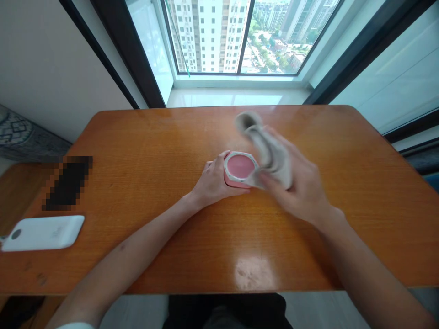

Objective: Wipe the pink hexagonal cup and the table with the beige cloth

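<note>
A small pink hexagonal container [238,168] with a white rim stands on the wooden table [171,137] near its middle. My left hand [212,183] is wrapped round its left side, fingers closed on it. My right hand [297,187] is just to the right of the container and grips a beige cloth [265,148]. The cloth trails up and back from the hand, its lower end touching the container's right rim. The cloth and right hand are slightly blurred by motion.
A white rectangular device [43,233] lies at the table's left front. A pixelated dark patch [68,183] sits behind it. A large window [240,36] with a sill is beyond the table's far edge. A patterned cushion [17,137] is at far left.
</note>
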A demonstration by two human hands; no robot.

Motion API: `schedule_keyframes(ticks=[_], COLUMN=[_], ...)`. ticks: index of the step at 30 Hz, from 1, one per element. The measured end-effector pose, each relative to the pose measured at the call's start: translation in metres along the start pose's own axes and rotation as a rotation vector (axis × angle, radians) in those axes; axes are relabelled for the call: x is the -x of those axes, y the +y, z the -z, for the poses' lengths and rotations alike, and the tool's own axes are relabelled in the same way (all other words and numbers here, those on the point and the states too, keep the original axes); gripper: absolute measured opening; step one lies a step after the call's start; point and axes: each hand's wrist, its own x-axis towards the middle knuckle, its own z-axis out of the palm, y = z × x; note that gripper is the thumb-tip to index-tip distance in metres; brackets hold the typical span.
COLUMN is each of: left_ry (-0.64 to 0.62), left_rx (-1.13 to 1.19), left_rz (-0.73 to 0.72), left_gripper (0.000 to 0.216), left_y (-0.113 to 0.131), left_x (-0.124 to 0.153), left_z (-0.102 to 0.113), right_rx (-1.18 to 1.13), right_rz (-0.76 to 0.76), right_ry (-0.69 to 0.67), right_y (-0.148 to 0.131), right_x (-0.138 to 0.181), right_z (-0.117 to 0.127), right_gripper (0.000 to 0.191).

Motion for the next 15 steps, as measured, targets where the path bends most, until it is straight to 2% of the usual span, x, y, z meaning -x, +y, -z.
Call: schedule_keyframes(ticks=[2,4,5,10,13,15], left_ry=[-0.048,-0.051,-0.038,0.001,0.019,0.048], left_rx=[0.108,0.204,0.222,0.195,0.177,0.181], left_rz=[-0.085,-0.141,-0.156,-0.171,-0.152,-0.132], left_gripper=[0.093,0.084,0.082,0.085,0.091,0.093], left_y=[-0.014,-0.027,-0.033,-0.046,-0.047,-0.046], left_x=[0.003,0.007,0.008,0.011,0.009,0.007], left_z=[-0.001,-0.002,-0.002,-0.007,-0.011,-0.013], right_rx=[0.137,0.229,0.248,0.31,0.281,0.223], right_rz=[0.112,0.157,0.156,0.154,0.238,0.313], right_ry=[-0.317,-0.489,-0.53,-0.612,-0.597,-0.549], right_y=[-0.005,-0.008,-0.009,-0.004,0.006,0.014], right_x=[0.003,0.007,0.009,0.012,0.005,0.0], right_z=[-0.013,-0.02,-0.021,-0.012,-0.015,-0.021], right_gripper=[0.084,0.103,0.109,0.114,0.116,0.112])
